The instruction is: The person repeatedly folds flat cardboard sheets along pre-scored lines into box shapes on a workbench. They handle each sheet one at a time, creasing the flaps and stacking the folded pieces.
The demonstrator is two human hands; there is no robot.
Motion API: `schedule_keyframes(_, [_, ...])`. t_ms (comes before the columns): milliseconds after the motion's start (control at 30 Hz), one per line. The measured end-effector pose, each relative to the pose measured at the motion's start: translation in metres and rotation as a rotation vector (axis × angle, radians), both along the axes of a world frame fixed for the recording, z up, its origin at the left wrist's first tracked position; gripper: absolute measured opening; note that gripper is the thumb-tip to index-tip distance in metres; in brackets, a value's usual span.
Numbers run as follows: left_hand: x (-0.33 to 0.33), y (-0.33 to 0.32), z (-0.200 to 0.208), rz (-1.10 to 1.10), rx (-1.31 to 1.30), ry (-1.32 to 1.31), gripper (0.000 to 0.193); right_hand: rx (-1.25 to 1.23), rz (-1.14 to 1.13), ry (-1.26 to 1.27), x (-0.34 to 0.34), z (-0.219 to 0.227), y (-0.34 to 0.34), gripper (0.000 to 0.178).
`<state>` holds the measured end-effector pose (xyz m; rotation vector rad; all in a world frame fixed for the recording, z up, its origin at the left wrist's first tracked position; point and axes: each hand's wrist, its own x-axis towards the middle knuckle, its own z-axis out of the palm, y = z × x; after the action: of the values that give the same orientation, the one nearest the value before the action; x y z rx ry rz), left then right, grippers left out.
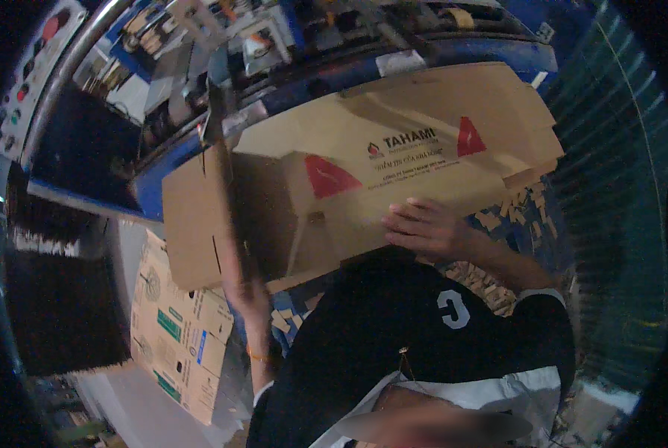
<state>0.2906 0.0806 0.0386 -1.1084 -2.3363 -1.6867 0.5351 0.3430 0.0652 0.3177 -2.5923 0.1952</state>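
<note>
A large brown cardboard box blank lies across the front of the machine, printed with dark lettering and two red shapes. On its near edge rests my right hand, fingers stretched out and lying on the board. My left hand is by the blank's left part, smeared by motion, so its fingers do not show clearly. A long dark blurred shape runs up beyond that hand; I cannot make out what it is or whether the hand holds it.
Behind the blank stands a blue machine with rollers. A control panel with coloured buttons is at the far left. Printed cardboard sheets lie at lower left. Small cardboard scraps are heaped beneath. A green corrugated wall closes the right side.
</note>
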Motion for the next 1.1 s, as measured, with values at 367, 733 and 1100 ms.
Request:
schedule_keyframes(367, [0.021, 0.039, 0.013, -0.352, -0.697, 0.606, 0.050, 0.040, -0.045, -0.110, 0.003, -0.039, 0.003, 0.031])
schedule_keyframes(733, [0.024, 0.042, 0.008, -0.400, -0.696, 0.630, 0.055, 0.193, 0.029, -0.017, -0.001, -0.027, 0.011, 0.034])
schedule_keyframes(1100, [-0.049, 0.119, 0.050, -0.289, -0.213, 0.606, 0.059, 0.144, 0.007, 0.114, -0.087, -0.003, 0.109, 0.036])
